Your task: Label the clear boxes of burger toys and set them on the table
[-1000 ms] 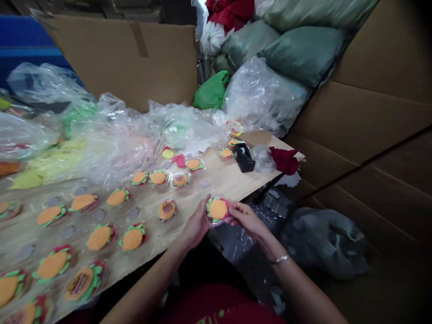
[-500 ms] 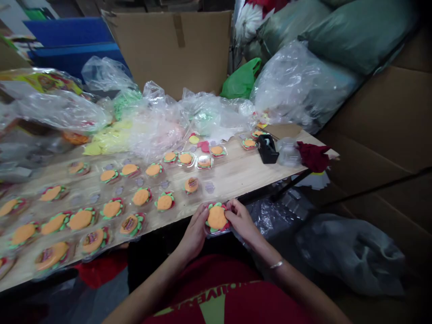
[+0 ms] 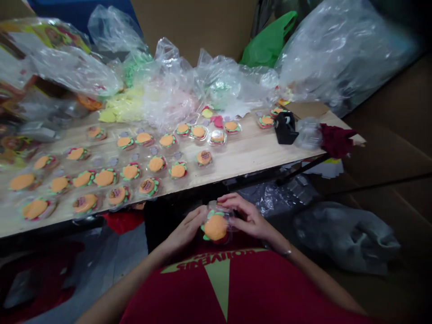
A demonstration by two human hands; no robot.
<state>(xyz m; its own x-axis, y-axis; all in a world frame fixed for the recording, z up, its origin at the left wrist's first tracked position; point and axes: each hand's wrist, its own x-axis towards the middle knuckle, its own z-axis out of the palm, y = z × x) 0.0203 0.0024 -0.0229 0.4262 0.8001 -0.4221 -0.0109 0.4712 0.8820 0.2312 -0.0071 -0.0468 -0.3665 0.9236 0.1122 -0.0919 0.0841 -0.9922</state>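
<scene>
Both my hands hold one clear plastic case (image 3: 216,225) with an orange disc on green and red petals inside, just in front of my chest and below the table's near edge. My left hand (image 3: 184,228) grips its left side with curled fingers. My right hand (image 3: 243,216) wraps over its top and right side. On the wooden table (image 3: 249,155) lie several more such cases with orange flowers (image 3: 178,170) in rows.
A black tape dispenser (image 3: 285,127) and a red cloth (image 3: 335,139) sit at the table's right end. Crumpled clear plastic bags (image 3: 175,90), some holding yellow and green pieces, pile along the far edge. Cardboard walls stand behind and right; a grey bag (image 3: 344,236) lies below.
My hands have drawn the case back from the table's edge toward my chest, and my right hand now covers its top. The view has tilted down and left.
</scene>
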